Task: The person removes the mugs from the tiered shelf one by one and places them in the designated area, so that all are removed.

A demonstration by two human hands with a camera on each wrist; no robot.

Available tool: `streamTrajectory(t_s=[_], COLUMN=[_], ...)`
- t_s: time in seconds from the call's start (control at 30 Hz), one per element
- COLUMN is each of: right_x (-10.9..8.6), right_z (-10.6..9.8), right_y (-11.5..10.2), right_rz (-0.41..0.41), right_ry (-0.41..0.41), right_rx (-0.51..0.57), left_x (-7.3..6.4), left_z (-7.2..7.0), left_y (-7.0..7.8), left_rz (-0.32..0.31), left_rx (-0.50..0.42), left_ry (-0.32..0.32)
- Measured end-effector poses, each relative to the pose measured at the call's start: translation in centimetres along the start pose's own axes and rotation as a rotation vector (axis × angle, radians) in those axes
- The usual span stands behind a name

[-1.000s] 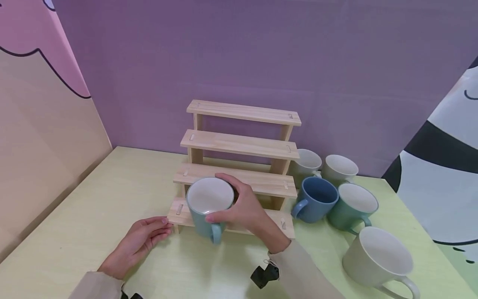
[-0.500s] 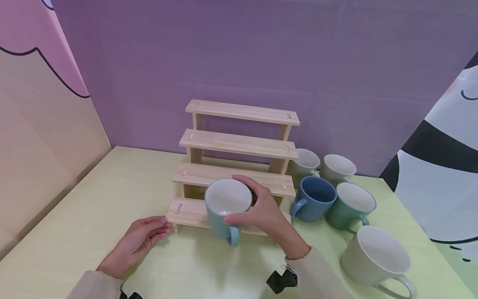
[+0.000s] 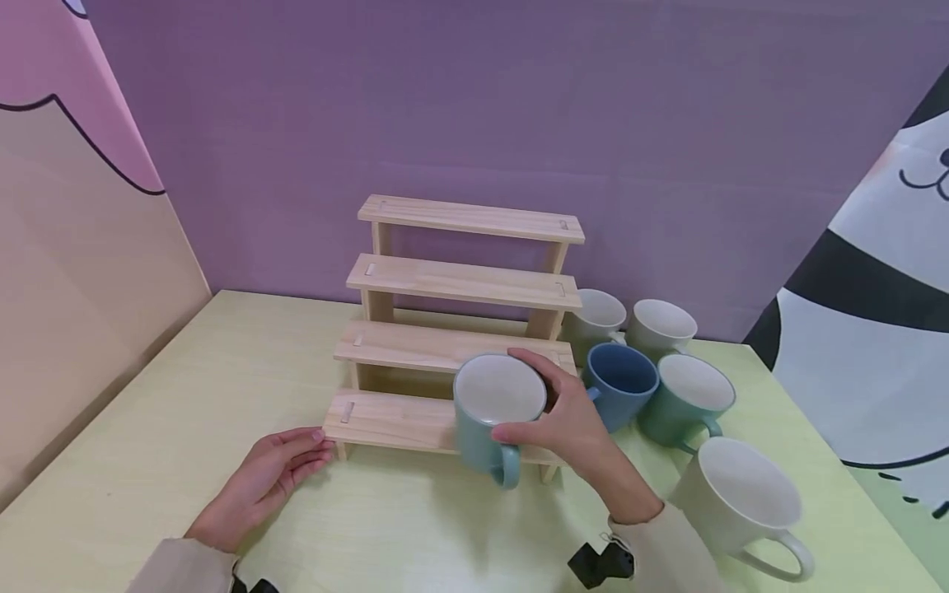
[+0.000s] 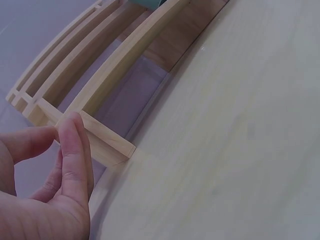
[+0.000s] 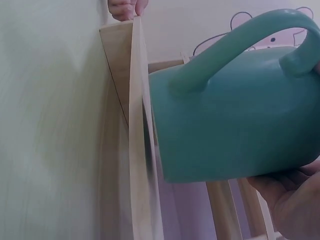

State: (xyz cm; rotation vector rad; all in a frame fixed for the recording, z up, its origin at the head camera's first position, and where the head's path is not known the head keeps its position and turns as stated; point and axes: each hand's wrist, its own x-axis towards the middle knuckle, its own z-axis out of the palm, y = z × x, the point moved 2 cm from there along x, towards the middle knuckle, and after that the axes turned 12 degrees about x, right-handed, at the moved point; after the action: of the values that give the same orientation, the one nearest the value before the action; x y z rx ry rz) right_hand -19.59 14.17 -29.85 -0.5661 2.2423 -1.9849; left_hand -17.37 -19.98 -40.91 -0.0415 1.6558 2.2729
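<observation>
My right hand [image 3: 567, 428] grips a light teal mug [image 3: 478, 441] with a white inside, thumb near its handle. The mug is at the right part of the lowest step of a four-tier wooden display stand [image 3: 400, 420]. In the right wrist view the mug's base [image 5: 160, 135] lies close along the board; whether it fully touches cannot be told. My left hand [image 3: 255, 486] pinches the front left corner of that lowest board, thumb against fingers [image 4: 74, 155] in the left wrist view. The stand's upper three steps hold nothing.
Right of the stand sit a blue mug [image 3: 621, 387], a green mug [image 3: 675, 416], a large white mug [image 3: 730, 502] near the front, and two pale mugs [image 3: 660, 329] at the back. A purple backdrop [image 3: 474, 99] rises behind the table [image 3: 245, 362].
My right hand has slid the teal mug rightward along the lowest step, from its left part to its right part. My left hand keeps its pinch on the corner. The head view shifts slightly.
</observation>
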Motion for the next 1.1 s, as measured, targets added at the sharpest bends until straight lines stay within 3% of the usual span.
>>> streamTrajectory(t_s=[0.27,0.53,0.83,1.1], right_x=[-1.3,-2.9,-4.2,-5.5], right_z=[-2.2,-4.2,-6.3,-8.2], right_y=[0.2,-0.2,0.0,0.7], right_rz=[0.007,0.028,0.054,0.100], right_ry=[0.082,0.165,0.232,0.272], right_rx=[-0.010,-0.069,-0.095,-0.076], left_x=[0.0,-0.1,-0.1,-0.1], left_z=[-0.3,-0.2,0.1,0.2], left_y=[-0.1,-0.1,0.0,0.0], left_rz=[0.016,0.038,0.017,0.025], left_rx=[0.016,-0.003,0.000,-0.009], left_ry=[-0.006,-0.054,-0.019,-0.038])
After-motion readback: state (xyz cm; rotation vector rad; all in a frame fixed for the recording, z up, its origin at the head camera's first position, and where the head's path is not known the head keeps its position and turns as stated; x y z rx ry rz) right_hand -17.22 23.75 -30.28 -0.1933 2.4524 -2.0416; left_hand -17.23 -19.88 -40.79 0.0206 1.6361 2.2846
